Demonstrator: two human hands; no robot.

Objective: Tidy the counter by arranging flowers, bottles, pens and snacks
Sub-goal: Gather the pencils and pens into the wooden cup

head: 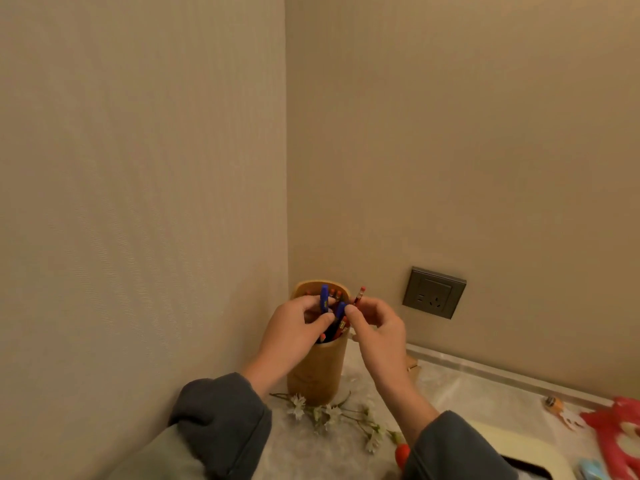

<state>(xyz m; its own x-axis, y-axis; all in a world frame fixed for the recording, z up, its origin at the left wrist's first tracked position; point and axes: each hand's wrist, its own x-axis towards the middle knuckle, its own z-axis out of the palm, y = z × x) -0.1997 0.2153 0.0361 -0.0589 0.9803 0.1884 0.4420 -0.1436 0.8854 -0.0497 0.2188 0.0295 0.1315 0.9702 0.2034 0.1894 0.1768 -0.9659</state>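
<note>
A tall tan cylinder holder [317, 372] stands in the corner of the counter, with several pens and pencils in it. My left hand [294, 332] sits at its rim, fingers curled round a blue pen [324, 298] and its neighbours. My right hand [377, 327] pinches a red pencil [359, 295] with an eraser tip just right of the rim, its thumb near a second blue pen [340, 310]. A sprig of white flowers [332, 415] lies on the counter in front of the holder.
Two beige walls meet behind the holder. A grey wall socket [434, 292] sits to the right. On the pale counter [485, 393] lie a red packet [620, 434], a small orange item [554, 405], a cream tray [519, 445] and a red object [401, 453].
</note>
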